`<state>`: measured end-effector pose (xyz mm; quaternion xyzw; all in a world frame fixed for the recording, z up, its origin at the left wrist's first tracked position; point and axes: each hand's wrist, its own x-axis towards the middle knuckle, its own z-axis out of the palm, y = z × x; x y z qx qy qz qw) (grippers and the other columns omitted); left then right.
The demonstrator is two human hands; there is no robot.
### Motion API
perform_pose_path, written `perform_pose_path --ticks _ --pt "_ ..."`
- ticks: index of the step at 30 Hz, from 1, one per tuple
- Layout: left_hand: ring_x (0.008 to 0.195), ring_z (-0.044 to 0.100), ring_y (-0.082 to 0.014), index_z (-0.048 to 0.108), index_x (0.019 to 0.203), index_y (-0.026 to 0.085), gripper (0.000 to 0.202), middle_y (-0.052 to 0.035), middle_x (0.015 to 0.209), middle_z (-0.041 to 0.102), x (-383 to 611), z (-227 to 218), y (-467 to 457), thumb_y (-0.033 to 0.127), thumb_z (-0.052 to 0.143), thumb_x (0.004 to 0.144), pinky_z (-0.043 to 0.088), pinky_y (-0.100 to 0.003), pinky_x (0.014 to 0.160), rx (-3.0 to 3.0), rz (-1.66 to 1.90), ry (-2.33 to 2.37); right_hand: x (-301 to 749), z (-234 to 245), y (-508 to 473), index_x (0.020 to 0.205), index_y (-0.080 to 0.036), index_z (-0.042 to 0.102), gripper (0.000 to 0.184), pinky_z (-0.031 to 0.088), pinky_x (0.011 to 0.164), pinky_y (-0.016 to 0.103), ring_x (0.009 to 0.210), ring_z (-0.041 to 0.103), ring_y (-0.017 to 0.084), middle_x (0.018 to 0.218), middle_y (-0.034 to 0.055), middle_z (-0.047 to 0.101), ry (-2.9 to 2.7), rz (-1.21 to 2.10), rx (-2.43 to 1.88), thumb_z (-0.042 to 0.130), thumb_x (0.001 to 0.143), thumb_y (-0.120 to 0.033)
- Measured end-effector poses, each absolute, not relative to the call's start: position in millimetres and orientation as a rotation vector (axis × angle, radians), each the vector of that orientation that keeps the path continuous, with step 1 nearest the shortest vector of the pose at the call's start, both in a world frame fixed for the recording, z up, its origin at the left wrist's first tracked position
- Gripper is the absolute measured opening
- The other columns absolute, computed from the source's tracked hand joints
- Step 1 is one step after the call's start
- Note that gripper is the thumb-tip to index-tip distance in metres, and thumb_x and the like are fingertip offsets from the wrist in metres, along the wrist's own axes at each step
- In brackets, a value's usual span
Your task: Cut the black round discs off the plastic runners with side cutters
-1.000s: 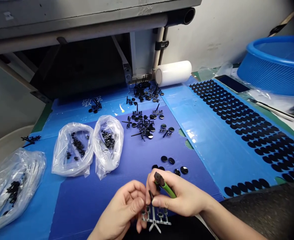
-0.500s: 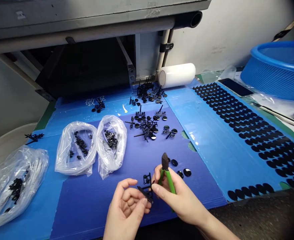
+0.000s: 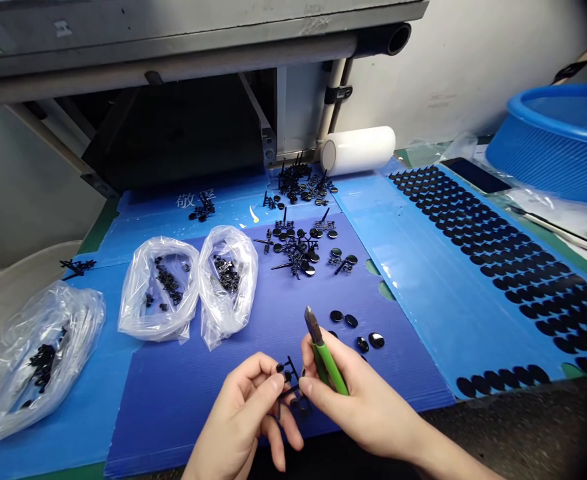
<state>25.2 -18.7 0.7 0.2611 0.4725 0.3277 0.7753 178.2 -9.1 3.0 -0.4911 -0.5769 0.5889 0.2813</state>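
Observation:
Low over the purple sheet, my left hand pinches a black plastic sprue with small parts on its branches, between thumb and index finger. My right hand is closed round green-handled nippers, whose dark jaws point up and to the left, away from the sprue. The right thumb and fingertip are at the sprue's right side; I cannot tell whether they pinch it. Several loose glossy black discs lie just beyond my right hand. Farther off is a heap of sprues with discs.
Plastic bags of small black parts stand at the left. Rows of black discs cover the blue sheet at right. Behind are a white roll, a phone, a blue basket and a metal frame overhead.
The sprue has turned between my hands, and my left fingers have loosened and spread below it. The nippers have tilted left. The view has shifted slightly.

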Motion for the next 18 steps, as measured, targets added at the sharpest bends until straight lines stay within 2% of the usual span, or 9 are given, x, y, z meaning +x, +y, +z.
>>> perform_pose_path --ticks 2,4,6,9,14,18 --pt "0.027 0.042 -0.0024 0.045 0.070 0.015 0.015 0.0034 0.047 0.053 22.6 2.5 -19.8 0.023 0.043 0.083 0.029 -0.007 0.024 0.538 0.721 1.001 183.7 -0.3 -12.1 0.086 -0.021 0.043 0.008 0.040 0.060 0.024 0.066 0.045 0.014 0.073 -0.0026 0.046 -1.504 1.589 -1.272 0.043 0.080 -0.016" --pt "0.024 0.036 -0.0007 0.045 0.069 0.016 0.018 0.0040 0.040 0.051 19.0 4.0 -20.9 0.026 0.042 0.084 0.025 -0.005 0.023 0.497 0.734 0.954 191.3 -5.2 -17.5 0.092 -0.021 0.043 0.015 0.041 0.069 0.028 0.076 0.049 0.017 0.082 0.0003 0.051 -1.551 1.557 -1.272 0.045 0.078 -0.016" --pt "0.024 0.037 -0.0001 0.046 0.069 0.016 0.017 0.0028 0.045 0.054 16.3 5.1 -21.9 0.027 0.046 0.081 0.025 -0.005 0.024 0.449 0.767 0.901 197.4 -10.0 -24.4 0.091 -0.022 0.045 0.023 0.039 0.075 0.030 0.083 0.050 0.020 0.087 0.0014 0.052 -1.713 1.495 -1.312 0.047 0.072 -0.011" --pt "0.026 0.041 0.0003 0.047 0.066 0.015 0.017 0.0021 0.056 0.058 15.9 4.8 -23.4 0.027 0.055 0.076 0.027 -0.006 0.024 0.389 0.797 0.830 198.8 -13.6 -32.9 0.087 -0.022 0.047 0.030 0.040 0.072 0.028 0.084 0.050 0.021 0.085 0.0015 0.052 -1.967 1.406 -1.311 0.047 0.063 -0.005" --pt "0.027 0.042 0.0010 0.046 0.065 0.014 0.020 0.0020 0.055 0.056 18.2 -0.3 -25.7 0.029 0.057 0.074 0.025 -0.005 0.027 0.358 0.774 0.770 190.9 -10.0 -32.7 0.093 -0.022 0.046 0.039 0.039 0.075 0.029 0.087 0.048 0.021 0.090 0.0028 0.050 -2.098 1.276 -1.285 0.044 0.060 -0.001" --pt "0.027 0.040 0.0016 0.046 0.065 0.014 0.022 0.0014 0.055 0.056 16.9 -4.5 -26.6 0.030 0.057 0.075 0.023 -0.006 0.026 0.347 0.754 0.740 191.5 -9.8 -30.7 0.091 -0.022 0.046 0.039 0.039 0.073 0.029 0.082 0.048 0.020 0.087 0.0022 0.049 -2.126 1.258 -1.261 0.042 0.059 -0.001"
